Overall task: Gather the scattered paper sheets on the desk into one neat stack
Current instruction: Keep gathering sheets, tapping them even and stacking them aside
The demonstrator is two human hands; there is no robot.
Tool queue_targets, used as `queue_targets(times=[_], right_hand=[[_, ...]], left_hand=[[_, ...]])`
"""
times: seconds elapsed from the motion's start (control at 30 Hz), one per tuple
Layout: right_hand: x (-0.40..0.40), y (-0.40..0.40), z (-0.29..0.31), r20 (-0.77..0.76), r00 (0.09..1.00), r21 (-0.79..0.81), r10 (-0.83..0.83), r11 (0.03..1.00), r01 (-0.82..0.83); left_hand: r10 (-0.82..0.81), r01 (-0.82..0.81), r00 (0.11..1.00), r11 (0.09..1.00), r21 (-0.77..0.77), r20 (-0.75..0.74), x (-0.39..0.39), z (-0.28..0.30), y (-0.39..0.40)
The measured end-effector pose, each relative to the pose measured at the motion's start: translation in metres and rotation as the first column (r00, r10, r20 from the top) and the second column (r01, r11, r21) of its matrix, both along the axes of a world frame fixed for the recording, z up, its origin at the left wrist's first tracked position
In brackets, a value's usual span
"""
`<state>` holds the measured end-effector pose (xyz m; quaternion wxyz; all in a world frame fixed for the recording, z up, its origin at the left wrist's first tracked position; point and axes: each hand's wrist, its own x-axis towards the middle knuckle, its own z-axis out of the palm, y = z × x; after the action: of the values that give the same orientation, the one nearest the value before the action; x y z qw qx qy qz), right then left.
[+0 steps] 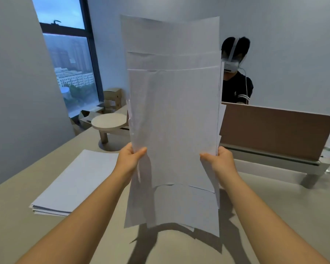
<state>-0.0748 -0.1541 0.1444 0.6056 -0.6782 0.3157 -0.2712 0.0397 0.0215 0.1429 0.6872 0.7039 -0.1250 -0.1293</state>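
1. The bundle of paper sheets point(172, 119) is held upright above the desk point(274, 216), clear of its surface, with a shadow under it. The sheets are plain white and unevenly aligned: several top edges step up one behind another, and the bottom edges hang at different heights, some corners jutting out at the lower left and lower right. The sheets bow slightly, the top edge curving.

2. The left hand point(131, 159) grips the bundle's left edge about halfway down, thumb pressed on the near face and the fingers hidden behind the paper. The forearm reaches up from the lower left.

3. The right hand point(218, 160) clasps the bundle's right edge at about the same height, thumb on the near face, fingers wrapped behind. Its forearm comes up from the lower right, so the two arms frame the bundle.

4. To the left of the bundle, a flat stack of sheets point(74, 183) lies on the desk, fairly squared, with layered edges showing at its near corner.

5. Beyond the bundle to the left stands a round stand point(109, 121) on a short leg, with cardboard boxes point(112, 98) behind it near the window point(69, 60).

6. To the right of the bundle, a brown divider panel point(274, 128) runs along the desk's far edge, and behind it sits a person point(236, 84) in a dark top wearing a headset.
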Motion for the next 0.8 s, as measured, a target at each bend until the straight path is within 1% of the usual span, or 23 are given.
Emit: queue_targets(times=[0.07, 0.13, 0.37, 0.5, 0.57, 0.63, 0.8], right_hand=[[-0.002, -0.003, -0.003, 0.001, 1.000, 0.021, 0.009, 1.000, -0.009], [-0.006, -0.005, -0.012, -0.013, 1.000, 0.059, 0.017, 0.998, -0.016], [-0.018, -0.008, -0.052, -0.086, 0.996, 0.132, 0.000, 0.991, 0.011], [-0.019, -0.007, -0.056, -0.078, 0.997, 0.138, -0.014, 0.990, 0.025], [-0.017, -0.008, -0.054, -0.055, 0.998, 0.145, -0.035, 0.988, 0.043], [-0.013, -0.008, -0.045, -0.023, 0.999, 0.130, -0.049, 0.990, 0.052], [-0.005, -0.010, -0.012, 0.086, 0.995, 0.061, -0.044, 0.997, 0.039]], left_hand=[[-0.033, 0.033, 0.999, 0.999, -0.018, -0.010, -0.001, -0.004, 0.001], [-0.063, 0.063, 0.998, 0.998, -0.004, -0.025, -0.003, -0.012, 0.003], [-0.110, 0.129, 0.987, 0.978, 0.163, -0.120, -0.012, -0.057, 0.001], [-0.057, 0.070, 0.993, 0.990, 0.124, -0.105, -0.016, -0.059, -0.005], [-0.024, 0.028, 0.997, 0.998, 0.062, -0.072, -0.016, -0.052, -0.008], [-0.007, 0.008, 0.999, 1.000, 0.016, -0.036, -0.014, -0.042, -0.011], [0.005, -0.004, 0.999, 1.000, -0.027, 0.048, -0.002, -0.012, -0.015]])
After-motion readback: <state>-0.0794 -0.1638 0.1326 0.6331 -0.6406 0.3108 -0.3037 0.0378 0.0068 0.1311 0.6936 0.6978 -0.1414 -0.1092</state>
